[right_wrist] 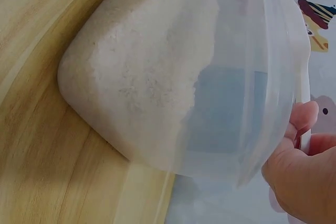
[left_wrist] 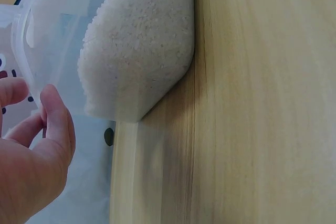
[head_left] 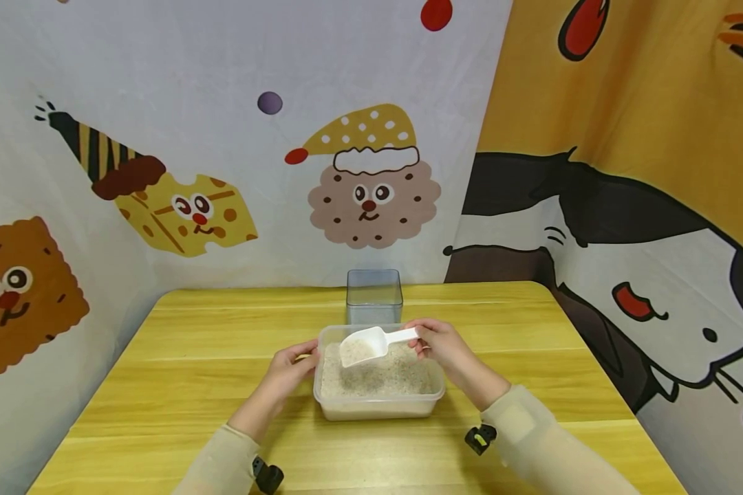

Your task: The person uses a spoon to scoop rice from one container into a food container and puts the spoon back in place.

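A clear plastic box (head_left: pixel 380 405) of rice (head_left: pixel 378 378) stands on the table, its rice showing through the walls in both wrist views. My left hand (head_left: pixel 291 371) pinches the box's rim at its left side between thumb and fingers (left_wrist: pixel 55 114). My right hand (head_left: pixel 439 344) grips the handle of a white scoop (head_left: pixel 378 340) above the right part of the box. Some rice lies in the scoop's bowl, which points left over the rice. The box wall partly hides the scoop (right_wrist: pixel 299 40) in the right wrist view.
Behind the box stands a translucent blue-grey container (head_left: pixel 374 295). The wooden table (head_left: pixel 210 344) reaches back to a cartoon-printed cloth (head_left: pixel 223 69), which also hangs along both sides.
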Demonstrator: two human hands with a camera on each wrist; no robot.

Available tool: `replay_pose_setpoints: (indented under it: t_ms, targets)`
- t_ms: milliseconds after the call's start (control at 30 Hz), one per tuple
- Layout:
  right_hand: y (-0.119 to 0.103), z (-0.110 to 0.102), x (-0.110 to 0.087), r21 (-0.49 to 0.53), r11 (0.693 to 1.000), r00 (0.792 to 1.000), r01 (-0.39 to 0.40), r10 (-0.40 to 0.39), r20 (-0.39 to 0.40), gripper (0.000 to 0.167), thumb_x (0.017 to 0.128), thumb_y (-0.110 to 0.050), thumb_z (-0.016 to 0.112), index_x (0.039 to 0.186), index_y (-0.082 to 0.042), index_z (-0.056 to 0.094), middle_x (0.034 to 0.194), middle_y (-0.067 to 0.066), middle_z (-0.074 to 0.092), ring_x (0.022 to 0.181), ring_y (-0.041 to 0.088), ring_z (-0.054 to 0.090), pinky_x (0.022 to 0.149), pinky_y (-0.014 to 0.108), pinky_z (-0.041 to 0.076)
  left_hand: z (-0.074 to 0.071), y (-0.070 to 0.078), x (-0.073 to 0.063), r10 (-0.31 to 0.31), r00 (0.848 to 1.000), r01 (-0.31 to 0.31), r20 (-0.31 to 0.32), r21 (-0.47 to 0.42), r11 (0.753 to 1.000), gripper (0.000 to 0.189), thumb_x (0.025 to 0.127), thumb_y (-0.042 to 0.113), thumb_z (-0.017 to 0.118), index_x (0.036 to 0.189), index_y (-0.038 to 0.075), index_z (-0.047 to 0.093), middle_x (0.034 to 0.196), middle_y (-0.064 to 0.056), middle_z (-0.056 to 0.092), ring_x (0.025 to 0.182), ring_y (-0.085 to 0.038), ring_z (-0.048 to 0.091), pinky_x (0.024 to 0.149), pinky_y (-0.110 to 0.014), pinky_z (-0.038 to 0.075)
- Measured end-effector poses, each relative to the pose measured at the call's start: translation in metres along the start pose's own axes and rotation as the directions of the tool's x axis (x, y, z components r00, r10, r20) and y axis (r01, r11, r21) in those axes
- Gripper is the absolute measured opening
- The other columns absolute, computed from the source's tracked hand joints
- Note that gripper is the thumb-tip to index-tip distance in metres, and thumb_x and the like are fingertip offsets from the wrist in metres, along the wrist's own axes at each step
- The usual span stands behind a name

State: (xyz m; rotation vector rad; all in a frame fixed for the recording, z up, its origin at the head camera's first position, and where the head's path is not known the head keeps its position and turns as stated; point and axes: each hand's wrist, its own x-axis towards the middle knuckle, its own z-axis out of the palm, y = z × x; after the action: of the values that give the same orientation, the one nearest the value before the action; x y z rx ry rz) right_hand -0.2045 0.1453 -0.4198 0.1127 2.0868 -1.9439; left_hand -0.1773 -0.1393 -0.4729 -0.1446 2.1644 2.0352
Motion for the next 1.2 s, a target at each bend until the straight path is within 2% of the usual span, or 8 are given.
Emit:
replay_pose_setpoints:
  t_ms: [200, 367, 633, 800, 1033, 1200]
  targets:
    - [0.0, -0.004, 0.0, 0.001, 1.0, 1.0, -0.003, 0.003, -0.003, 0.026, 0.101, -0.006, 0.037, 0.113, 0.009, 0.055, 0.069, 0.0, 0.057, 0.062, 0.009, 0.049, 0.055, 0.019, 0.044, -0.001, 0.001, -0.001, 0.006, 1.0, -0.006, 0.013, 0.002, 1.0, 0.038, 0.095, 0.007, 0.054, 0.131, -0.006, 0.051, 0.125, -0.021, 0.051, 0.106, -0.024, 0.058, 0.089, -0.032, 0.053]
    - [0.0, -0.005, 0.001, 0.005, 1.0, 1.0, -0.008, 0.008, -0.006, 0.026, 0.101, -0.006, 0.037, 0.113, 0.008, 0.056, 0.069, 0.0, 0.058, 0.061, 0.009, 0.049, 0.055, 0.019, 0.044, -0.001, 0.0, -0.003, 0.025, 1.0, -0.025, 0.012, 0.045, 0.999, 0.039, 0.095, 0.009, 0.055, 0.131, -0.005, 0.052, 0.123, -0.02, 0.052, 0.102, -0.021, 0.059, 0.086, -0.031, 0.054]
    - [-0.003, -0.006, 0.0, 0.041, 0.999, 1.0, -0.004, 0.004, -0.007, 0.026, 0.101, -0.006, 0.036, 0.111, 0.007, 0.056, 0.07, 0.001, 0.058, 0.061, 0.009, 0.049, 0.055, 0.019, 0.044, 0.005, -0.001, -0.007, 0.074, 0.996, -0.068, -0.05, 0.118, 0.991, 0.036, 0.094, 0.008, 0.057, 0.126, -0.007, 0.056, 0.119, -0.021, 0.058, 0.093, -0.017, 0.061, 0.08, -0.027, 0.056]
    - [-0.007, -0.007, 0.001, 0.067, 0.998, 1.0, 0.004, -0.004, -0.006, 0.027, 0.102, -0.008, 0.036, 0.115, 0.008, 0.055, 0.07, 0.0, 0.058, 0.061, 0.009, 0.049, 0.056, 0.019, 0.044, 0.007, -0.002, -0.009, 0.076, 0.994, -0.068, -0.074, 0.106, 0.992, 0.035, 0.094, 0.008, 0.057, 0.125, -0.008, 0.056, 0.119, -0.023, 0.058, 0.095, -0.019, 0.061, 0.082, -0.029, 0.056]
    - [-0.015, -0.011, 0.005, 0.083, 0.996, 0.999, 0.025, -0.023, -0.025, 0.029, 0.103, -0.01, 0.036, 0.119, 0.008, 0.052, 0.07, -0.002, 0.058, 0.062, 0.008, 0.049, 0.057, 0.017, 0.044, 0.006, -0.005, -0.009, 0.076, 0.994, -0.07, -0.078, 0.078, 0.994, 0.035, 0.094, 0.011, 0.057, 0.124, -0.008, 0.057, 0.126, -0.025, 0.056, 0.108, -0.03, 0.06, 0.085, -0.032, 0.055]
    - [-0.022, -0.014, 0.008, 0.097, 0.995, 0.999, 0.027, -0.023, -0.045, 0.03, 0.103, -0.011, 0.036, 0.121, 0.008, 0.052, 0.071, -0.002, 0.058, 0.062, 0.007, 0.049, 0.057, 0.017, 0.044, 0.005, -0.004, -0.009, 0.069, 0.994, -0.061, -0.079, 0.1, 0.993, 0.035, 0.094, 0.013, 0.058, 0.123, -0.007, 0.058, 0.124, -0.024, 0.058, 0.105, -0.028, 0.061, 0.085, -0.032, 0.055]
